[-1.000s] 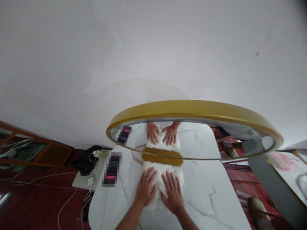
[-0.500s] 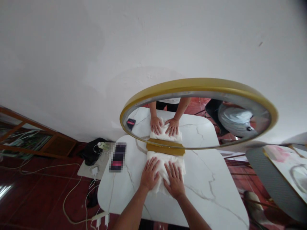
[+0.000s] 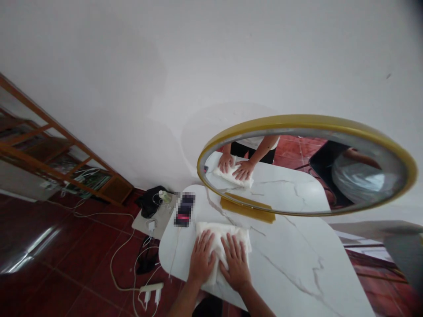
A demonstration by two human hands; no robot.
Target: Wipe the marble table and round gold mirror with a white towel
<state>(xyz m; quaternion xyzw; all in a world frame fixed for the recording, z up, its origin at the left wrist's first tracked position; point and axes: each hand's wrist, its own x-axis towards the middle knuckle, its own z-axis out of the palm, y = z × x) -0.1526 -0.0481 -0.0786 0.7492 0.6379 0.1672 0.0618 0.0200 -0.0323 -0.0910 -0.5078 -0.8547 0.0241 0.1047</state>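
Note:
A white folded cloth [image 3: 228,227] lies on the white marbled table [image 3: 284,255], close to its left end. My left hand [image 3: 202,257] rests flat on the left half of the cloth, fingers stretched forward. On the right half lies my right hand [image 3: 236,262], palm down with its fingers slightly spread. Neither hand grips the cloth; both press on its top, and creases run between them. Behind the cloth stands the gold base [image 3: 247,209] of an oval mirror [image 3: 307,119], whose glass reflects both hands and the cloth.
Left of the cloth lies a dark pixelated rectangular object [image 3: 185,210]. Beside the table, a low surface holds a black bag [image 3: 150,202] and a small bottle [image 3: 164,196]. A power strip [image 3: 152,287] with plugs and cables hangs near the table's left edge. A wooden cabinet [image 3: 66,145] stands farther left.
Both hands have slid the cloth leftward and nearer to me, away from the mirror's base and closer to the pixelated object. The head view has turned left. The hands stay flat on the cloth.

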